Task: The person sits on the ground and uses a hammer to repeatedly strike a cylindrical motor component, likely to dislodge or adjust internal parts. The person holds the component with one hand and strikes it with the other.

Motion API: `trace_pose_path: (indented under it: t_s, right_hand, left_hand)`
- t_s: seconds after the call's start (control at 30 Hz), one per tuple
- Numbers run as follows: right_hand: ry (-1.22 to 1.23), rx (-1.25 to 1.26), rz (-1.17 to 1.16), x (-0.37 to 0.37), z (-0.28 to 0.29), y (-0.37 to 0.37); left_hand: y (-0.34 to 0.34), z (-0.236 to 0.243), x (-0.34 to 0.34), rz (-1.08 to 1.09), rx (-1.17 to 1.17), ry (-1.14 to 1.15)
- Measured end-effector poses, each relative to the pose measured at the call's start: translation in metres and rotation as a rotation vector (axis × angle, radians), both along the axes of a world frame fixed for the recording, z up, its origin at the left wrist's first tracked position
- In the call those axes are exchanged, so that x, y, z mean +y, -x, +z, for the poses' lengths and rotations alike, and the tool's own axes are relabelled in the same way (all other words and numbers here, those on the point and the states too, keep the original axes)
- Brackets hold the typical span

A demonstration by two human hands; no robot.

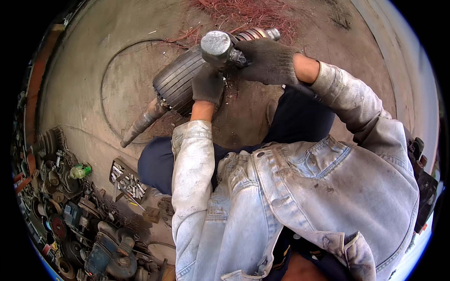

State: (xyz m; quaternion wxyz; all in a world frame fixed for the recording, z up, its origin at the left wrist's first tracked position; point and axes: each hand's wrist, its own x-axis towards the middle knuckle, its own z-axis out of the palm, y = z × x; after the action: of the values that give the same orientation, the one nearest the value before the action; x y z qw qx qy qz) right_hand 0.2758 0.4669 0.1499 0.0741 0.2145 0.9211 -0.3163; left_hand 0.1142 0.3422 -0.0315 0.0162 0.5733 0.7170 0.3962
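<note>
Denim jacket (337, 182) up close, gloved hands over a rotor (176, 79)

Pale and soiled, the jacket spreads from 4 to 6 o'clock. A heap of metal parts (101, 255) lies at 8 o'clock. The rotor rests on the ground at 11 o'clock, its shaft (142, 122) angling out toward 10. It looks heavy, rigid and apt to roll; the bare shaft at either end seems the best hold, as the grooved body is broad and perhaps greasy. Red wire (251, 11) tangles at 12 o'clock. The right hand (272, 61) has its fingers wrapped around a hammer (216, 45), seemingly near the head, at 12 o'clock; that head looks weighty. Just below it, the left hand (207, 86) curls in against the rotor; whether its fingers grip anything I cannot tell. The hammer's handle is mostly hidden, and gloves and hammer cover part of the rotor.
</note>
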Motion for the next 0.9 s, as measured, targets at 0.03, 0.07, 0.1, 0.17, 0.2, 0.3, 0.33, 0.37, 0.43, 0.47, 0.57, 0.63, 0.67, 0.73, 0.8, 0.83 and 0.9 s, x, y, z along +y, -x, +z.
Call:
trace_pose_path:
  t_s: [0.03, 0.07, 0.1, 0.17, 0.2, 0.3, 0.33, 0.37, 0.43, 0.47, 0.57, 0.63, 0.67, 0.73, 0.8, 0.83, 0.9]
  right_hand:
    - [0.172, 0.002, -0.064, 0.000, 0.024, -0.001]
    - [0.337, 0.000, -0.144, 0.002, 0.036, -0.005]
    - [0.275, 0.143, -0.170, 0.000, 0.024, -0.009]
    - [0.492, 0.187, -0.270, 0.019, 0.010, -0.018]
    - [0.606, 0.212, -0.314, 0.028, 0.001, -0.021]
    - [0.697, 0.271, -0.519, 0.042, -0.042, -0.033]
    - [0.739, 0.267, -0.599, 0.046, -0.060, -0.039]
    - [0.773, 0.258, -0.664, 0.047, -0.078, -0.044]
    - [0.858, 0.203, -0.745, 0.055, -0.098, -0.045]
    - [0.902, 0.178, -0.774, 0.063, -0.109, -0.038]
    - [0.850, 0.159, -0.749, 0.080, -0.135, -0.015]
    - [0.847, 0.143, -0.728, 0.093, -0.143, 0.003]
    - [0.874, 0.115, -0.730, 0.097, -0.139, 0.007]
    - [0.888, 0.091, -0.709, 0.095, -0.128, 0.015]
    - [0.856, 0.104, -0.660, 0.094, -0.119, 0.022]
    - [0.858, 0.094, -0.643, 0.093, -0.122, 0.022]
    - [0.857, 0.082, -0.606, 0.085, -0.127, 0.031]
  left_hand:
    - [0.010, 0.001, 0.002, -0.020, 0.041, -0.047]
    - [0.015, -0.002, 0.003, 0.051, -0.025, -0.049]
    - [0.021, -0.006, 0.000, 0.127, -0.090, -0.049]
    - [0.022, 0.005, 0.004, 0.281, -0.364, 0.044]
    - [0.024, 0.008, 0.005, 0.347, -0.393, 0.027]
    - [0.030, 0.011, 0.003, 0.450, -0.482, -0.015]
    - [0.030, 0.013, 0.001, 0.415, -0.522, -0.027]
    - [0.028, 0.014, -0.003, 0.383, -0.564, -0.037]
    - [0.021, 0.015, -0.009, 0.362, -0.837, -0.056]
    - [0.024, 0.012, -0.008, 0.358, -0.967, -0.075]
    - [0.047, -0.016, -0.002, 0.377, -1.036, -0.154]
    - [0.055, -0.028, 0.010, 0.452, -1.173, -0.231]
    - [0.055, -0.027, 0.016, 0.483, -1.242, -0.262]
    - [0.059, -0.027, 0.015, 0.535, -1.314, -0.269]
    - [0.059, -0.027, 0.010, 0.568, -1.354, -0.295]
    - [0.057, -0.028, 0.005, 0.572, -1.359, -0.310]
    - [0.065, -0.019, -0.005, 0.583, -1.367, -0.345]
